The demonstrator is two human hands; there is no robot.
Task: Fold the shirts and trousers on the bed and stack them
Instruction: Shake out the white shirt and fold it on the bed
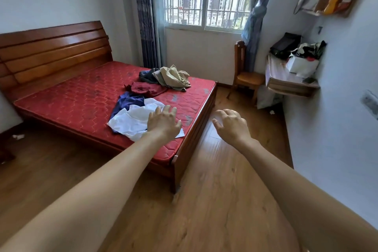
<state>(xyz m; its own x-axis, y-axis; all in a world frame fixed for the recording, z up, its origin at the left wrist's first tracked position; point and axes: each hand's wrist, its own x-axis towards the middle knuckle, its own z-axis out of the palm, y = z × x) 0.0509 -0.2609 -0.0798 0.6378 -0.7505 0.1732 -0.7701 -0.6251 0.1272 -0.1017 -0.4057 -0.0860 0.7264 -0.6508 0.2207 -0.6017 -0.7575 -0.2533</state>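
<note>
Several crumpled clothes lie on the red mattress [77, 100] of a wooden bed. Nearest is a white shirt [131, 120], with a dark blue garment [126, 102] behind it. Further back lie a dark red garment [147, 88], a beige garment [173, 76] and a grey-blue one [147, 74]. My left hand [163, 121] stretches out over the white shirt's near edge, fingers relaxed, holding nothing. My right hand [231, 124] hovers over the floor right of the bed's corner, fingers loosely curved and holding nothing.
The bed's wooden foot corner [176, 170] juts toward me. Wood floor [214, 200] runs between the bed and the right wall. A wooden chair [245, 75] stands under the window, beside a cluttered wall shelf [290, 82]. The headboard [53, 51] is at left.
</note>
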